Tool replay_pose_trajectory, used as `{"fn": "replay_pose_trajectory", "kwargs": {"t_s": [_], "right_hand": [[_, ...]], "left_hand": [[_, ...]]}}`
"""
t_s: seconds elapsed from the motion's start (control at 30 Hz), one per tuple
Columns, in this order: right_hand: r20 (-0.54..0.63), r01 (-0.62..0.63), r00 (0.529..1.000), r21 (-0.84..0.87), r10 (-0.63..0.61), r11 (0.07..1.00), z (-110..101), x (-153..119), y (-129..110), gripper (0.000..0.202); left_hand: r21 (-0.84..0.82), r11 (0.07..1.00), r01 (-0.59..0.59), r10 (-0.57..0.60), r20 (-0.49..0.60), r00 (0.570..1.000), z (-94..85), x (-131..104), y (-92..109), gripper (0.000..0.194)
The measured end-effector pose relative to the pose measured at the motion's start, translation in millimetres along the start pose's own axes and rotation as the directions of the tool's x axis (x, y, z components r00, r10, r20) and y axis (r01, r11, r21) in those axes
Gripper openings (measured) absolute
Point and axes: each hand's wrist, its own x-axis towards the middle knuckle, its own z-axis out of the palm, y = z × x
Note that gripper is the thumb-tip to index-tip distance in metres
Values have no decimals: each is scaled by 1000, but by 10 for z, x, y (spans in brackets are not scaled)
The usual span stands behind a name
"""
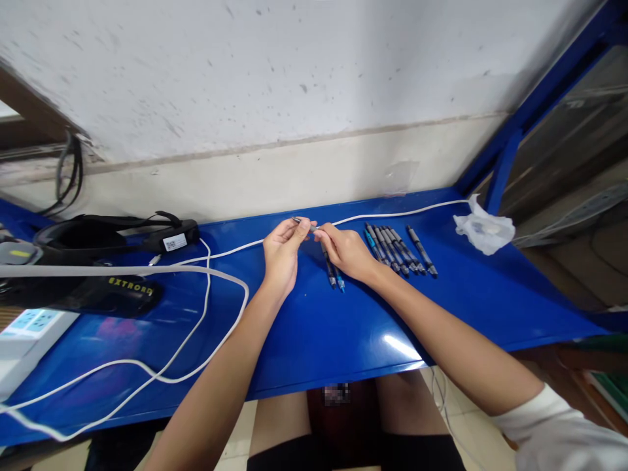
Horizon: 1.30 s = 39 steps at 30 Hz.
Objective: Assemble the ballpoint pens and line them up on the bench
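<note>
A pen (313, 228) with a grey grip is held above the blue table between my two hands, its dark end pointing up and left. My left hand (282, 254) pinches it between thumb and fingers. At the other end, the fingers of my right hand (347, 251) are closed around it and hide that part. Below my right hand lie two pens (329, 269), one with a blue end, partly covered by the hand. Further right, a row of several pens (387, 250) lies side by side, with a single pen (422, 251) slightly apart.
White cables (206, 307) loop over the left of the blue table (333, 347). A black strapped headset (88, 239) and a power strip (34, 340) are at the left edge. A crumpled white plastic bag (485, 227) sits at the right, and a wall rises behind.
</note>
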Motion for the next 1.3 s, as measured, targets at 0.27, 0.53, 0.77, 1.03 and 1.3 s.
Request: {"fn": "replay_pose_trajectory", "kwargs": {"t_s": [0.27, 0.53, 0.77, 1.03, 1.3], "right_hand": [[-22, 0, 1000, -16, -1, 1000, -2, 1, 22, 46], [-6, 3, 1000, -15, -3, 1000, -11, -2, 33, 45], [-29, -3, 1000, -39, 2, 999, -23, 12, 58, 46], [-9, 16, 1000, -7, -16, 1000, -27, -1, 35, 44], [10, 14, 1000, -35, -14, 999, -49, 6, 15, 43]], "left_hand": [[-99, 994, 42, -33, 94, 995, 33, -25, 43, 35], [-50, 997, 55, -55, 3, 999, -14, 0, -12, 20], [-51, 997, 55, -49, 112, 993, 11, -18, 20, 34], [-9, 998, 61, -61, 11, 998, -16, 3, -44, 27], [7, 999, 54, -54, -17, 998, 8, -10, -70, 27]]}}
